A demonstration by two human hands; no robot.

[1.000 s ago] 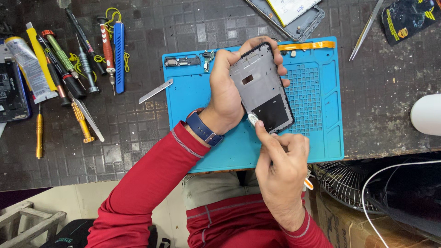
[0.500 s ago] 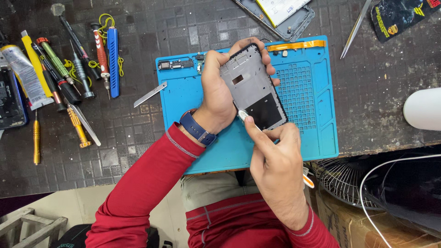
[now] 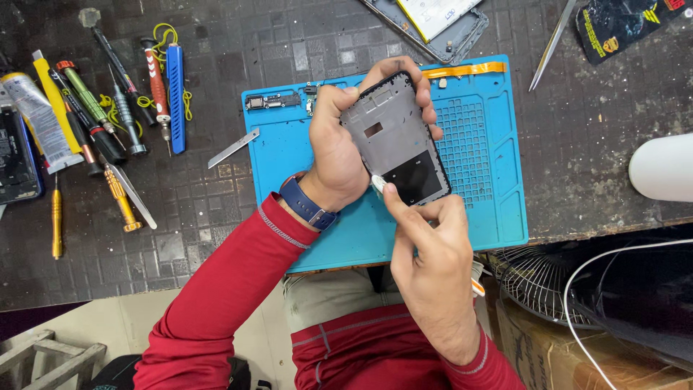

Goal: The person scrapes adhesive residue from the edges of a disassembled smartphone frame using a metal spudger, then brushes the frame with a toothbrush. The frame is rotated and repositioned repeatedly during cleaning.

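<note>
My left hand [image 3: 338,148] grips an opened phone frame [image 3: 393,141], grey metal with a black panel at its lower end, held tilted above a blue work mat [image 3: 491,188]. My right hand [image 3: 433,253] pinches a small white tool [image 3: 378,185] and presses its tip against the frame's lower left edge. A blue watch band sits on my left wrist. Small phone parts [image 3: 271,101] and an orange flex strip [image 3: 462,70] lie along the mat's far edge.
Screwdrivers [image 3: 119,108], a glue tube [image 3: 40,119] and a blue tool lie at the left. A metal blade [image 3: 234,148] rests beside the mat. Another phone shell [image 3: 433,25], tweezers [image 3: 552,43] and a black packet are at the back. A white object [image 3: 660,166] and a fan grille [image 3: 538,278] are right.
The view has shifted slightly. My right hand's tool tip has slid a little along the frame's lower left edge; my left hand keeps holding the frame.
</note>
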